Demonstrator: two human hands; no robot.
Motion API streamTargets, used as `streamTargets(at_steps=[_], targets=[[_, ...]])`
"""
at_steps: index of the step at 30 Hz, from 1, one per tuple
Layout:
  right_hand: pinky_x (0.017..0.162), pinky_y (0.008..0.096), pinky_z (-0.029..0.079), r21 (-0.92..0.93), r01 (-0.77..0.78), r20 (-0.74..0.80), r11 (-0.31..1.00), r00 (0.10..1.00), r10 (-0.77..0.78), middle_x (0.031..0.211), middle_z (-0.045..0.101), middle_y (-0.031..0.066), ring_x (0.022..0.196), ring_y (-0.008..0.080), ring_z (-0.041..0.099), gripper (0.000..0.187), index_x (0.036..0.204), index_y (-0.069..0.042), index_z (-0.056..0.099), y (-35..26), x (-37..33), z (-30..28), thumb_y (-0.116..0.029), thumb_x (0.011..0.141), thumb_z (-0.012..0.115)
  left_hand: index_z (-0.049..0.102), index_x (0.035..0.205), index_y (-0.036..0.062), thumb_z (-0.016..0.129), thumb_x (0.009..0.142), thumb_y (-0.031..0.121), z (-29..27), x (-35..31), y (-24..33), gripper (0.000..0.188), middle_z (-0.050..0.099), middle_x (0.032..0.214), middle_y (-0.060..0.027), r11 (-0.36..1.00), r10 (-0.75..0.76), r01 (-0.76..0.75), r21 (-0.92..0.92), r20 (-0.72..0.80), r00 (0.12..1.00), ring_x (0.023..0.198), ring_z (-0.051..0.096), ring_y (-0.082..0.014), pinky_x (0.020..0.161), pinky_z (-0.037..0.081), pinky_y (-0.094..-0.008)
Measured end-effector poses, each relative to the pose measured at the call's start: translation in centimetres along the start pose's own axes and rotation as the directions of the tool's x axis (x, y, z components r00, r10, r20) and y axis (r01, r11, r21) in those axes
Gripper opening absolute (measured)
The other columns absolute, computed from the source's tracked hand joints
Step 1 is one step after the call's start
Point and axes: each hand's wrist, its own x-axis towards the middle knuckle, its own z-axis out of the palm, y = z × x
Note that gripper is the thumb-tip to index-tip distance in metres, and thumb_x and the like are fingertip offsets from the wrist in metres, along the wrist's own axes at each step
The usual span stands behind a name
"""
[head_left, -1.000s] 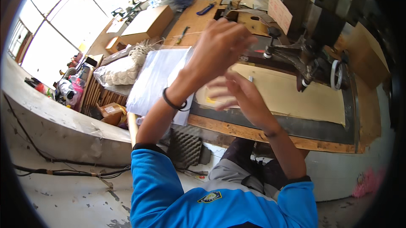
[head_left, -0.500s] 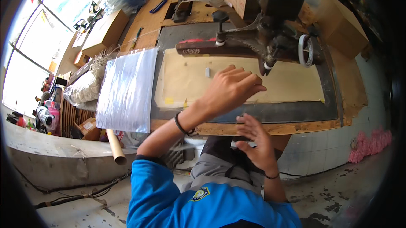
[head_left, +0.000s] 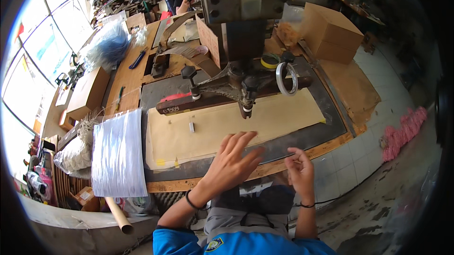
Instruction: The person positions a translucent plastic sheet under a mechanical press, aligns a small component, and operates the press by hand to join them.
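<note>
My left hand [head_left: 234, 158] hovers over the near edge of the bench, fingers stretched and apart, nothing in it. To its right, my right hand [head_left: 301, 172] is held up past the front edge with loosely bent fingers and no visible object. Beyond them a tan sheet [head_left: 213, 134] lies on a dark plate [head_left: 302, 139]. A small grey-white block [head_left: 191, 127] rests on the sheet. Across the sheet's far side runs a dark metal bar [head_left: 184, 105] under a press head [head_left: 239, 77]. A silvery tape roll [head_left: 278, 81] hangs from a knob there.
Left of the plate, clear plastic sheets [head_left: 118, 155] overhang the bench edge, above a cardboard tube [head_left: 118, 215]. Cardboard boxes [head_left: 331, 30] stand far right and far left. A blue-handled cutter [head_left: 137, 60] lies farther back. Another person's hand [head_left: 186, 3] shows at the back.
The view has shifted, showing more of the press and room. My left hand has drawn back from above the sheet toward the bench edge, its fingers spreading. My right hand's fingers are more bent.
</note>
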Motion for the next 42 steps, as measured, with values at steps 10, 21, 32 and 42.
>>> streamTargets(at_steps=[10, 21, 32, 42], targets=[[0.088, 0.0387, 0.052, -0.696, 0.372, 0.087, 0.614, 0.892, -0.443, 0.117, 0.062, 0.0137, 0.103, 0.0252, 0.063, 0.06, 0.14, -0.002, 0.053, -1.1, 3.5, -0.2, -0.009, 0.087, 0.08, 0.04, 0.158, 0.0127, 0.059, 0.099, 0.056, 1.6, -6.4, -4.6, 0.075, 0.03, 0.166, -0.0208, 0.945, -0.305, 0.248, 0.212, 0.298, 0.905, 0.156, 0.024, -0.0353, 0.127, 0.011, -0.0553], [0.126, 0.0544, 0.02, -0.722, 0.675, 0.643, 0.155, 0.736, -0.212, 0.165, 0.034, 0.0138, 0.154, 0.0337, 0.028, 0.064, 0.154, -0.02, 0.048, 0.7, 10.9, 2.7, -0.057, 0.101, 0.052, 0.036, 0.158, 0.0036, 0.058, 0.098, 0.057, 2.9, -6.3, -5.3, 0.083, 0.03, 0.165, -0.0236, 0.923, -0.375, 0.349, 0.16, 0.179, 0.909, 0.153, 0.029, -0.0404, 0.125, 0.021, -0.0528], [0.123, 0.0575, 0.023, -0.745, 0.659, 0.629, 0.101, 0.745, -0.222, 0.165, 0.032, 0.0184, 0.153, 0.0385, 0.029, 0.059, 0.156, -0.016, 0.043, 1.1, 16.7, 1.4, -0.042, 0.104, 0.053, 0.036, 0.154, -0.0052, 0.053, 0.098, 0.062, 4.2, -5.3, -6.0, 0.089, 0.032, 0.161, -0.0315, 0.882, -0.429, 0.39, 0.266, 0.107, 0.897, 0.151, 0.03, -0.0451, 0.124, 0.025, -0.0516], [0.123, 0.0592, 0.02, -0.631, 0.732, 0.726, 0.257, 0.674, -0.138, 0.157, 0.042, 0.0227, 0.151, 0.0417, 0.031, 0.061, 0.151, -0.01, 0.047, 0.0, 16.1, 6.6, -0.05, 0.104, 0.05, 0.042, 0.149, -0.0092, 0.051, 0.095, 0.069, 3.8, -2.9, -8.7, 0.096, 0.038, 0.157, -0.0305, 0.821, -0.5, 0.42, 0.387, 0.133, 0.855, 0.148, 0.035, -0.0434, 0.122, 0.027, -0.0523]])
